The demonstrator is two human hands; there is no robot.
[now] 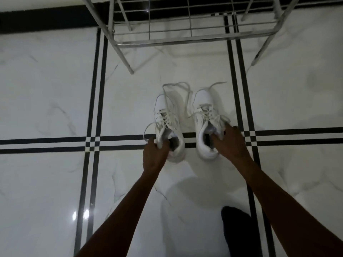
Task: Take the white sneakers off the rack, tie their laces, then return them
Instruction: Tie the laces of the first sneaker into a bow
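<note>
Two white sneakers stand side by side on the white tiled floor, toes pointing away from me toward the rack. My left hand (155, 152) grips the left sneaker (168, 127) at the near side of its collar. My right hand (227, 143) holds the right sneaker (205, 123) at its collar, fingers inside the opening. Both pairs of laces are untied and trail loose over the toes onto the floor. The metal wire shoe rack (185, 25) stands beyond the shoes, and the shelf in view holds nothing.
The floor is glossy white marble tile with black double stripes (96, 108) crossing near the shoes. The rack's front legs (126, 60) reach the floor just beyond the sneakers. A dark shape (235, 229), perhaps my leg, lies at the bottom right.
</note>
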